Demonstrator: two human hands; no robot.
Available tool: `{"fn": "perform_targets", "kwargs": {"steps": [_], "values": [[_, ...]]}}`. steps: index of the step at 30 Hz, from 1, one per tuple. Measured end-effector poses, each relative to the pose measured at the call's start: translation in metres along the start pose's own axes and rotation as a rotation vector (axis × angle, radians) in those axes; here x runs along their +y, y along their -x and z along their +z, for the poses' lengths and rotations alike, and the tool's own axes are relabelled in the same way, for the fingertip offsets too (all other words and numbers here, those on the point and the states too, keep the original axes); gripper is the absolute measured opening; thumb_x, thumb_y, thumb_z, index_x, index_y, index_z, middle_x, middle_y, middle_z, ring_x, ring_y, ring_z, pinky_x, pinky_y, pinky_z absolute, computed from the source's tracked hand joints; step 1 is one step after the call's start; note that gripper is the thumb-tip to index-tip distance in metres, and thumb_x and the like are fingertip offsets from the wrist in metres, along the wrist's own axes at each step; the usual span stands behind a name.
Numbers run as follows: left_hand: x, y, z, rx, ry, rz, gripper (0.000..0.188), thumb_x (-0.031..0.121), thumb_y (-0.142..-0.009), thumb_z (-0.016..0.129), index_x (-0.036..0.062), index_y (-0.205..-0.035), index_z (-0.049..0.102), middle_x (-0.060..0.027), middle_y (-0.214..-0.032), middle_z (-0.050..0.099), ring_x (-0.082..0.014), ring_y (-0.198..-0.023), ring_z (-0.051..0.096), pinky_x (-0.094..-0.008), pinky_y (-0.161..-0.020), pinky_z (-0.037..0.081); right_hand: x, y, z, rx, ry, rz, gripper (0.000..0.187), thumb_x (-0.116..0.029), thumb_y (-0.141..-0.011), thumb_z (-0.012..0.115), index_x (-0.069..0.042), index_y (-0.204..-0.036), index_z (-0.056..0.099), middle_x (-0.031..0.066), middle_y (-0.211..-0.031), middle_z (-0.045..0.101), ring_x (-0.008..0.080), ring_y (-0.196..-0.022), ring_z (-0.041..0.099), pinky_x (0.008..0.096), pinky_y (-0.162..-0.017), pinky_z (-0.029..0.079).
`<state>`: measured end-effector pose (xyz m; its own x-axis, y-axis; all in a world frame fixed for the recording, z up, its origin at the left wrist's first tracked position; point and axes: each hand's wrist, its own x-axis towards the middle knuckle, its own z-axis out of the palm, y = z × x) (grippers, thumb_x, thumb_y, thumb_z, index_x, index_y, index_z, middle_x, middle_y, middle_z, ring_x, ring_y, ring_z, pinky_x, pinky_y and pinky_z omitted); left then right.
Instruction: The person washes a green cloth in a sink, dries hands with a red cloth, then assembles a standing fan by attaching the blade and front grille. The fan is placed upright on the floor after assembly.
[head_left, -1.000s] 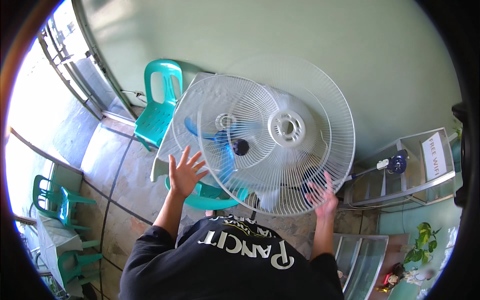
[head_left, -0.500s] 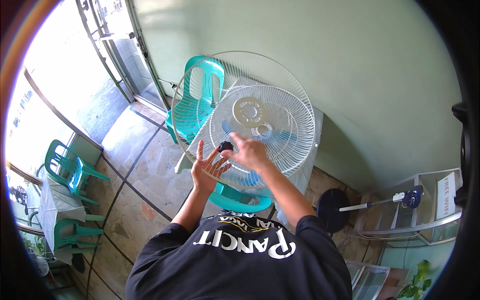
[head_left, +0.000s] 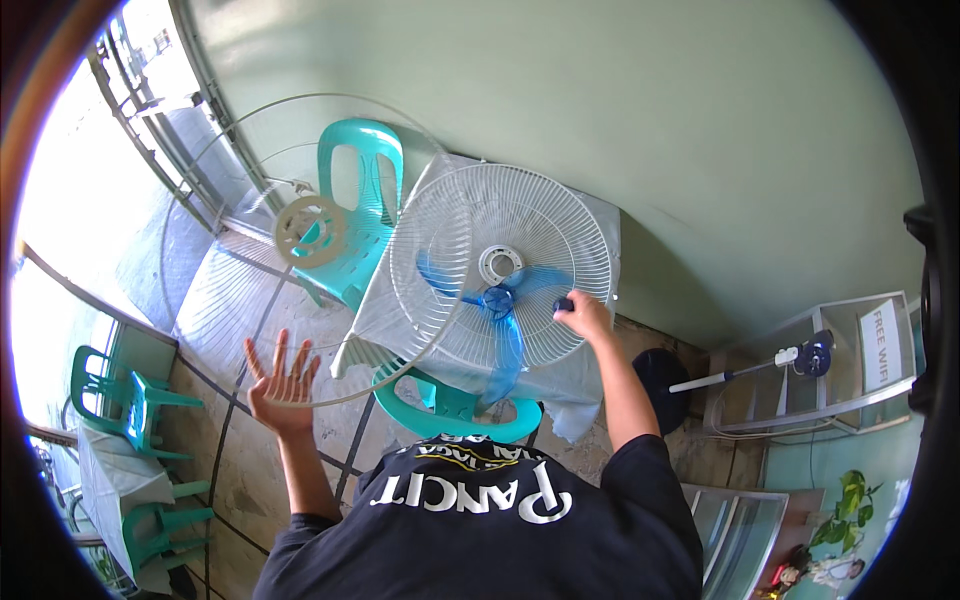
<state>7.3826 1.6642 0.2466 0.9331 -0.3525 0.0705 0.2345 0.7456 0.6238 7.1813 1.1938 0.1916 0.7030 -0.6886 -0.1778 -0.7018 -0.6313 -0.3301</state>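
Observation:
My left hand [head_left: 283, 385] has its fingers spread behind the wires of a large round front fan guard [head_left: 310, 230], holding it up near its lower rim. The guard is tilted off to the left, with a pale disc in its middle. My right hand [head_left: 588, 316] pinches a small dark knob [head_left: 564, 304] over the right part of the rear fan guard [head_left: 560, 225]. That white wire guard lies on the cloth-covered table. A translucent blue fan blade [head_left: 497, 302] rests at its centre, just below the ring-shaped hub opening [head_left: 501, 265].
Teal plastic chairs stand behind the table [head_left: 362, 235] and at its near side [head_left: 455, 412]. A fan stand with a dark round base [head_left: 661, 390] is at the right, by a glass display case [head_left: 800, 400]. Another table [head_left: 110, 480] with chairs is at left.
My left hand has moved left with the front guard, uncovering the rear guard and blue blade. My right hand has moved right, away from the left, with the dark knob in its fingers.

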Motion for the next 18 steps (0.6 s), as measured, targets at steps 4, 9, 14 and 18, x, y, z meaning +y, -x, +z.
{"fn": "perform_targets", "kwargs": {"steps": [4, 9, 14, 18], "values": [[0.017, -0.004, -0.017, 0.045, 0.046, 0.06, 0.081, 0.032, -0.077, 0.05, 0.0281, -0.15, 0.015, -0.0259, -0.149, 0.023, -0.0508, -0.124, 0.041, -0.0597, -0.096, 0.043, 0.016, -0.01, 0.079, 0.006, 0.393, -0.137, 0.045, -0.032, -0.075, 0.07, -0.023, -0.119, 0.061, 0.0062, -0.119, 0.056, 0.0271, -0.122, 0.044, 0.055, -0.1, 0.032], [0.031, -0.006, -0.034, 0.068, 0.029, 0.095, 0.081, 0.032, -0.078, 0.052, 0.0272, -0.15, 0.015, -0.0257, -0.148, 0.025, -0.0504, -0.124, 0.042, -0.0589, -0.095, 0.045, -0.023, -0.021, 0.118, 0.16, 0.399, -0.262, 0.036, -0.026, -0.082, 0.059, -0.026, -0.118, 0.063, 0.0044, -0.104, 0.058, 0.024, -0.102, 0.053, 0.0483, -0.084, 0.038], [0.039, 0.0, -0.036, 0.097, -0.006, 0.104, 0.081, 0.031, -0.078, 0.051, 0.0263, -0.15, 0.014, -0.0255, -0.148, 0.026, -0.0494, -0.12, 0.047, -0.0575, -0.093, 0.047, -0.039, -0.043, 0.157, 0.477, 0.324, -0.107, 0.032, -0.024, -0.088, 0.051, -0.019, -0.119, 0.059, 0.0046, -0.1, 0.058, 0.0236, -0.096, 0.055, 0.0491, -0.078, 0.039], [0.037, 0.004, -0.033, 0.144, -0.009, 0.066, 0.081, 0.031, -0.078, 0.051, 0.0262, -0.15, 0.014, -0.0252, -0.148, 0.026, -0.0492, -0.119, 0.048, -0.0577, -0.092, 0.047, -0.05, -0.067, 0.177, 0.446, 0.305, 0.03, 0.033, -0.03, -0.085, 0.057, -0.018, -0.115, 0.057, 0.0046, -0.099, 0.058, 0.0234, -0.098, 0.055, 0.0494, -0.079, 0.04]]}}
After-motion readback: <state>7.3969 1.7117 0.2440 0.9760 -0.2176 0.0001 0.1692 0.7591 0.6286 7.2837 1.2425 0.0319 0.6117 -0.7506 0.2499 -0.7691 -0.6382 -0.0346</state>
